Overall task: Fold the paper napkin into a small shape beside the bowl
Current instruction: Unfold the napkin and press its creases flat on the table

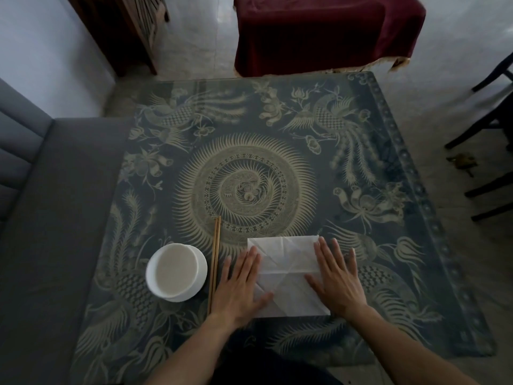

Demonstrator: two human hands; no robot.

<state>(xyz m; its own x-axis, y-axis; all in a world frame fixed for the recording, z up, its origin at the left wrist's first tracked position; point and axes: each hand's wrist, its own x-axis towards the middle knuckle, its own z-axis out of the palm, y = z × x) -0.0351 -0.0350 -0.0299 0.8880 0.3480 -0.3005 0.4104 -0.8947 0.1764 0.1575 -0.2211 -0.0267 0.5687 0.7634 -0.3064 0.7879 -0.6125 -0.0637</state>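
Note:
A white paper napkin (287, 269) lies spread flat on the patterned table, creased with several fold lines. My left hand (241, 284) rests palm down on its left edge, fingers apart. My right hand (337, 276) lies flat on its right side, fingers spread. Neither hand grips anything. A white bowl (176, 272) stands to the left of the napkin. A pair of wooden chopsticks (214, 262) lies between the bowl and my left hand.
The glass-topped table (249, 162) carries a blue and cream phoenix pattern. A grey sofa (55, 218) runs along its left side. A dark red cloth-covered piece (319, 31) stands beyond the far edge, and dark chair legs (485, 129) at the right.

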